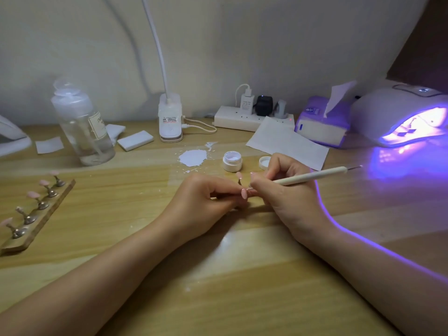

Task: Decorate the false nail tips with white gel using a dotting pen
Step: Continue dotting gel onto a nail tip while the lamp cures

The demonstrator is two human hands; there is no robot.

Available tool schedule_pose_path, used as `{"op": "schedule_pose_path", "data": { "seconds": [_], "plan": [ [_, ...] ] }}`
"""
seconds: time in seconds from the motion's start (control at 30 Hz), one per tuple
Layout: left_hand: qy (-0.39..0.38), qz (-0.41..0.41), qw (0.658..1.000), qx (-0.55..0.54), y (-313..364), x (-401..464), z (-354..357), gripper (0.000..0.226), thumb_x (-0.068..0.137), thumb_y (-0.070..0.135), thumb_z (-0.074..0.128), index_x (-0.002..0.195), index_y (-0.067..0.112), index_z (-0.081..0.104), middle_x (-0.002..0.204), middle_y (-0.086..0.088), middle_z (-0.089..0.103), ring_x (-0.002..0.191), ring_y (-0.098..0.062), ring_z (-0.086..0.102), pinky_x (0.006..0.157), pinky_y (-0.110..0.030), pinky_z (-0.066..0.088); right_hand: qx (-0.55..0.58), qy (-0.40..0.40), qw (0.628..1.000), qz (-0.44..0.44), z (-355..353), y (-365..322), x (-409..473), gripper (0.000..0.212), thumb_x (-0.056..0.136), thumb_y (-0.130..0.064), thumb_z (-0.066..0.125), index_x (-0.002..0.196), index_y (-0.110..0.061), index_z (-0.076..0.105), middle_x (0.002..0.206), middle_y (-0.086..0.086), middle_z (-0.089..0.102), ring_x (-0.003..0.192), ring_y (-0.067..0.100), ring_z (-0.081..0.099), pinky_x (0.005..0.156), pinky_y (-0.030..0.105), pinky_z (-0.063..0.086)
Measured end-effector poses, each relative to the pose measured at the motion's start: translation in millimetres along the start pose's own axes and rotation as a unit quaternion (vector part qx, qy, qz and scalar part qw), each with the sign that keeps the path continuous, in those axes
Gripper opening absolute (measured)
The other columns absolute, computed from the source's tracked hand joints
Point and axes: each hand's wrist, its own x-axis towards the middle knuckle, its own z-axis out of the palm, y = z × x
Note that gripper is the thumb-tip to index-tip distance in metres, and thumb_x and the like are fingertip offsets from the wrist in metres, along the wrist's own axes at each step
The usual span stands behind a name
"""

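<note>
Wooden counter [97,238] against a pale wall is carrying the whole nail setup, head view only. Left hand [206,200] is pinching a small metal stand with a pink false nail tip [239,175] on top, held low at centre. Right hand [283,190] is gripping the dotting pen [312,177] like a pencil, working end hidden between both hands, so contact with the tip is unclear. Tip looks light, thin and probably slick, so holding by the stand, not the painted face, seems best; pen is stiff and light. White gel jar [232,161] is sitting open just behind the hands, its lid [264,163] beside it. Holder strip [36,214] with more pink tips is lying well apart at left. UV lamp [402,117] is glowing purple at right, tissue box [322,122], power strip [252,117], clear bottle [82,124], white smear [193,157] and paper sheet [286,144] sitting behind. Nothing is blocking the hands; the open jar is near enough to knock.
</note>
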Motion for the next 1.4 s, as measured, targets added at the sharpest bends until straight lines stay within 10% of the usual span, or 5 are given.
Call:
{"op": "schedule_pose_path", "data": {
  "seconds": [0.1, 1.4],
  "plan": [
    [-0.001, 0.003, 1.0, 0.002, 3, -1, 1, 0.02, 0.078, 0.0, 0.068, 0.083, 0.018, 0.074, 0.074, -0.003, 0.072, 0.074, -0.018, 0.066, 0.073, -0.036, 0.051, -0.013, -0.013, 1.0, -0.006, -1, 2, 0, 0.039, 0.079, 0.005, 0.062, 0.054, -0.012, 0.037, 0.037, -0.014, 0.048, 0.04, -0.004, 0.052, 0.045, 0.008, 0.037],
    [-0.004, -0.006, 0.999, 0.035, 9, -1, 1, 0.034, 0.078, 0.002, 0.07, 0.08, 0.036, 0.067, 0.079, -0.001, 0.071, 0.075, -0.012, 0.065, 0.074, -0.028, 0.051, 0.005, -0.001, 1.0, 0.026, 4, -7, -2, 0.037, 0.079, 0.002, 0.062, 0.054, -0.01, 0.036, 0.033, -0.006, 0.049, 0.04, 0.011, 0.049, 0.044, 0.015, 0.038]
  ]
}}
